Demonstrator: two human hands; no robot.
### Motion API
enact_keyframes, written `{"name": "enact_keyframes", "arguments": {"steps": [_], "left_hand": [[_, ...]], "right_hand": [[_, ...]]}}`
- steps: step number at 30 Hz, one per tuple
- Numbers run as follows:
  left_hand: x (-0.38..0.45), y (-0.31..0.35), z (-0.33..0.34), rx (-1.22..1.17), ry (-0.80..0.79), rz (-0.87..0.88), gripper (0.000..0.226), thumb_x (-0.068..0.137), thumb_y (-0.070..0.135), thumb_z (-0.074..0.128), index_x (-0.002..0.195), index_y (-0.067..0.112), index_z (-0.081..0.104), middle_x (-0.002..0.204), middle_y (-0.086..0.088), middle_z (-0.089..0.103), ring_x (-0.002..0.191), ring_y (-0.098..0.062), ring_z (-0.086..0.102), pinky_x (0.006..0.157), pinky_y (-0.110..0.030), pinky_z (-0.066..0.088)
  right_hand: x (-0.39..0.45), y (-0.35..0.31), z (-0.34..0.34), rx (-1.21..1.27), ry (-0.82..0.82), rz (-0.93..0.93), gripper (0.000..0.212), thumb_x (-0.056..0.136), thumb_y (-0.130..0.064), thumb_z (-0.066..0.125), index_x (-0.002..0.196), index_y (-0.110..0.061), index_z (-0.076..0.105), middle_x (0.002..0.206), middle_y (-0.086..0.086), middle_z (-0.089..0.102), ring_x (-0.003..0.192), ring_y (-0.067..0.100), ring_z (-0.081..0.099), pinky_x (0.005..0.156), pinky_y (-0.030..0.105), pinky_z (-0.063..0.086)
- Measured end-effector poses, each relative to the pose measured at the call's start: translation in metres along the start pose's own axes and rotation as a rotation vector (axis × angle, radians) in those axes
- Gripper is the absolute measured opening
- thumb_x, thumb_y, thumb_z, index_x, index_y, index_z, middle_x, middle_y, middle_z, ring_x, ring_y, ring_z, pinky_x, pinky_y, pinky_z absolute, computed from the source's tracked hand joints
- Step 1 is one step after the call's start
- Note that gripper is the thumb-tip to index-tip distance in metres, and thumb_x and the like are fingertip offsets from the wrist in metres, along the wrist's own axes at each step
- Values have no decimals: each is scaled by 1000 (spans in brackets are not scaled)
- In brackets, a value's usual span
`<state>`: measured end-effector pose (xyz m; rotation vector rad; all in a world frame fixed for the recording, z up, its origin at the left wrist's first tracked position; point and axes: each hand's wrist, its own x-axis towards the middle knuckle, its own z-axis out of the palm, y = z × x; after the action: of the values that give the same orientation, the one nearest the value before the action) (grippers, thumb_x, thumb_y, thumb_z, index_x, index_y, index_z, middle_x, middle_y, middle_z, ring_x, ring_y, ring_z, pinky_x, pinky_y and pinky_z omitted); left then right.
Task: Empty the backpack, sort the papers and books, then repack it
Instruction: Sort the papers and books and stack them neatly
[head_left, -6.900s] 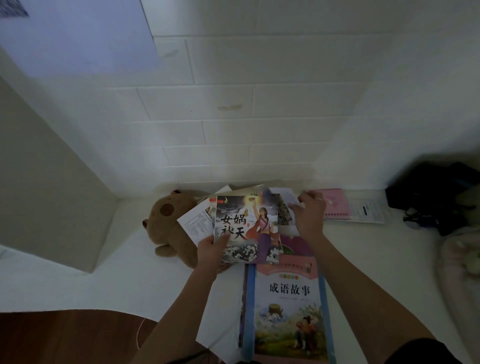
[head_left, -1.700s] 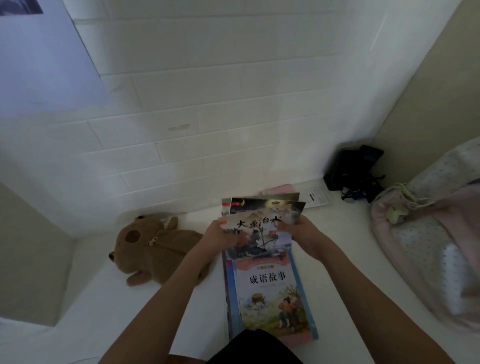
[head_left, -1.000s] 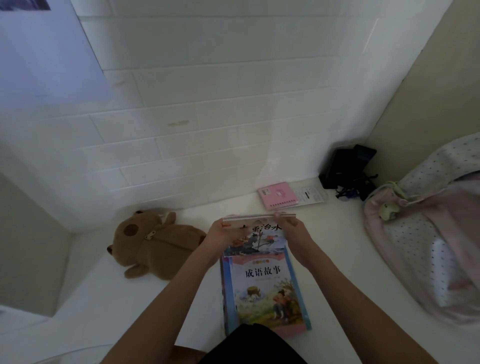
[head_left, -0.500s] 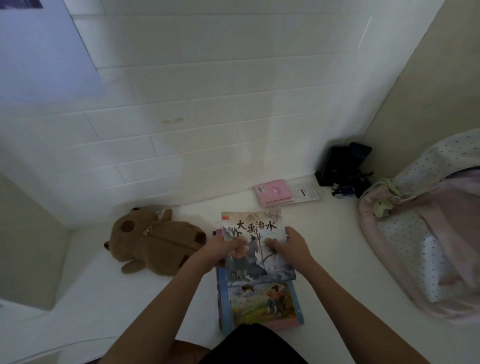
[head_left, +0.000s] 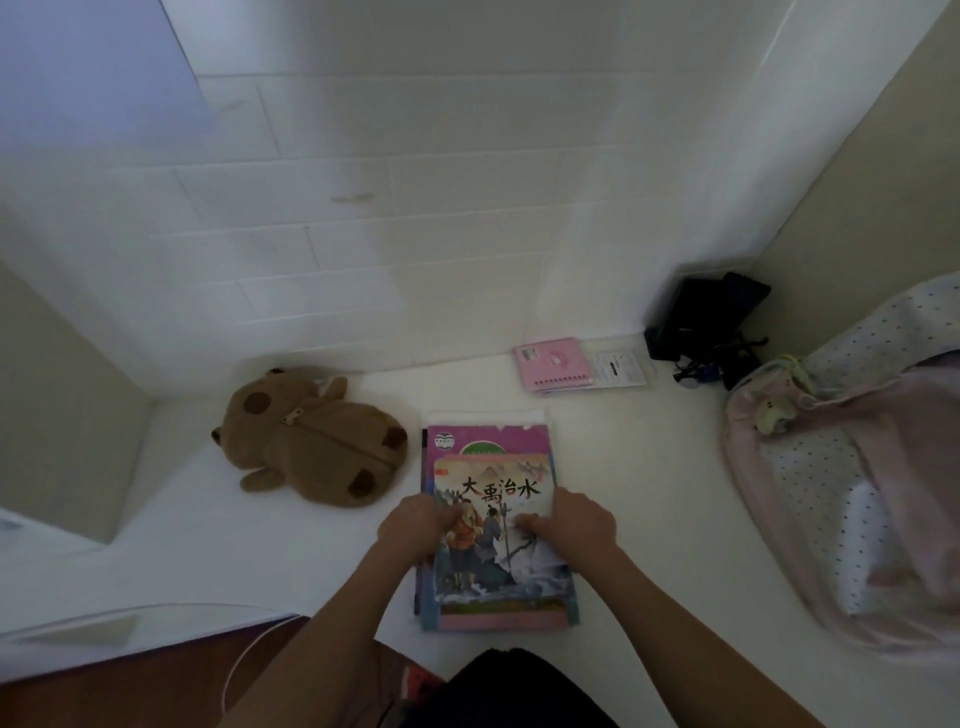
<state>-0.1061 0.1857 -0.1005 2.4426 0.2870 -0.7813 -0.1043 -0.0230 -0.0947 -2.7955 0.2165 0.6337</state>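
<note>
A stack of books lies on the white surface in front of me. On top is a picture book (head_left: 498, 519) with a painted cover of two figures. Under it show a purple-covered book (head_left: 488, 435), a blue-edged book (head_left: 498, 621) and white papers (head_left: 483, 415). My left hand (head_left: 418, 522) grips the top book's left edge, thumb on the cover. My right hand (head_left: 571, 525) holds its right edge the same way. The pink dotted backpack (head_left: 831, 467) lies open-mouthed at the right, apart from both hands.
A brown plush animal with a zip (head_left: 311, 441) lies left of the stack. A pink spiral notebook (head_left: 553, 364) and a clear-wrapped card (head_left: 621, 368) sit by the tiled wall. Black gear (head_left: 701, 322) fills the back right corner.
Both hands gathered several books, squared them on edge, then laid them down flat. The painted picture book now covers the blue-edged book that showed before.
</note>
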Motion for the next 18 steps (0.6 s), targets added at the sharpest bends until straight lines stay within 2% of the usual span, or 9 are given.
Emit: {"name": "enact_keyframes", "arguments": {"steps": [2,5,7,9,10,12,14,16,18], "left_hand": [[-2,3,2,154,27,-32,51,89,62,40,69,18,56,65,0,60,59,-16,62,62,-24,48],[-4,8,4,316,78,-69,56,86,67,39,96,17,64,95,-3,67,89,-20,65,72,-27,45],[-5,12,5,337,196,-93,60,83,69,43,107,17,59,101,-3,67,93,-21,65,73,-28,46],[-5,15,6,349,400,-1,59,86,63,44,120,15,49,104,-5,65,94,-23,64,71,-30,48],[-5,17,7,344,513,85,56,90,57,42,123,12,47,108,-8,64,96,-25,63,72,-32,49],[0,24,8,392,591,257,56,96,48,30,123,4,53,117,-15,62,105,-31,61,82,-37,51],[5,30,13,498,489,363,69,98,48,11,128,1,51,128,-17,59,117,-33,58,98,-44,45],[17,22,27,563,373,399,73,96,53,1,135,5,40,136,-15,53,127,-31,48,108,-48,31],[26,14,40,588,309,388,73,95,57,-1,137,9,35,139,-12,49,131,-27,38,111,-47,15]], "right_hand": [[-1,0,-3,-98,-21,-3,67,74,-75,52,99,-14,59,101,5,66,92,21,65,72,28,47],[-4,1,-11,-256,12,-41,64,73,-80,47,67,-17,48,68,-1,56,70,18,60,61,23,41],[-3,2,-12,-308,196,-149,62,76,-77,45,64,-17,51,61,-3,52,62,17,58,52,21,34],[-1,0,-7,-315,462,-315,53,78,-70,47,76,-21,66,66,-4,63,59,14,63,48,20,38],[0,-1,-3,-268,510,-390,50,78,-66,47,85,-21,68,75,-3,68,64,15,66,51,21,45],[4,-4,4,-161,403,-481,56,82,-60,38,113,-18,59,110,4,68,100,22,67,80,35,52],[9,-4,18,-174,320,-496,65,91,-59,25,140,-18,35,140,6,51,132,23,44,107,48,30],[11,-2,32,-192,237,-441,66,96,-59,9,149,-20,17,147,1,38,142,21,25,109,52,22],[9,2,41,-194,149,-397,68,96,-60,5,146,-19,25,145,-1,40,138,19,33,107,54,25]]}}
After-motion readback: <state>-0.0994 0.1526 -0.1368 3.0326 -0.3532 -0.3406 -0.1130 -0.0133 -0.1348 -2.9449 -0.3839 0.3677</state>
